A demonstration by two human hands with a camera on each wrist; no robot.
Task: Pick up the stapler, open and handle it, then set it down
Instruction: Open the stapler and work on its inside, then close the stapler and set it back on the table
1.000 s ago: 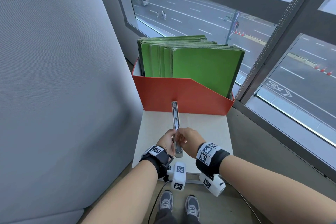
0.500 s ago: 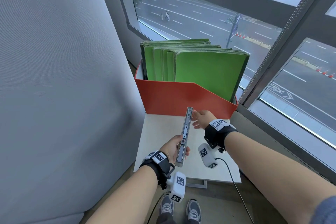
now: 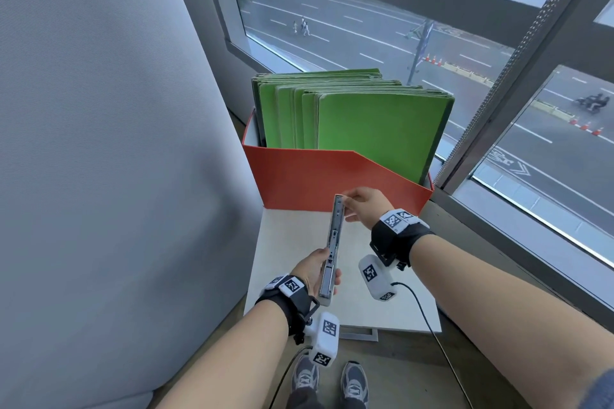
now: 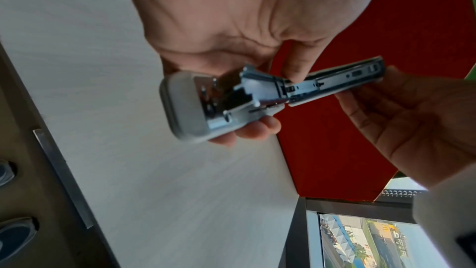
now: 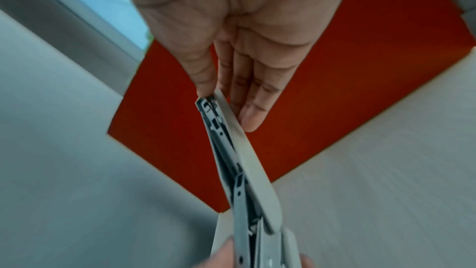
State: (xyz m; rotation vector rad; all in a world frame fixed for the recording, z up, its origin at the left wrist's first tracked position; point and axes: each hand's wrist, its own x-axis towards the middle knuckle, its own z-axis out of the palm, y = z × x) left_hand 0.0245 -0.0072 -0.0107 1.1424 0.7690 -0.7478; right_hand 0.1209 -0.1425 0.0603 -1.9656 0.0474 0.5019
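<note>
The stapler (image 3: 334, 242) is grey with a metal staple channel and is swung open into one long strip. It is held in the air above the small white table (image 3: 292, 242). My left hand (image 3: 312, 272) grips its near hinge end, thumb on the channel and fingers underneath, as the left wrist view shows on the stapler (image 4: 257, 97). My right hand (image 3: 363, 206) pinches the far tip between thumb and fingers. In the right wrist view the thumb sits on the stapler's (image 5: 239, 160) metal side and the fingers (image 5: 252, 113) lie behind the grey cover.
An orange file box (image 3: 315, 176) full of green folders (image 3: 375, 126) stands at the back of the table. A grey partition (image 3: 99, 143) rises on the left, and a window frame (image 3: 518, 93) runs along the right. A cable (image 3: 428, 325) trails over the table's front edge.
My right hand left the near end beside the left hand, travelled up along the stapler and took its far tip. The stapler tilted slightly to the right.
</note>
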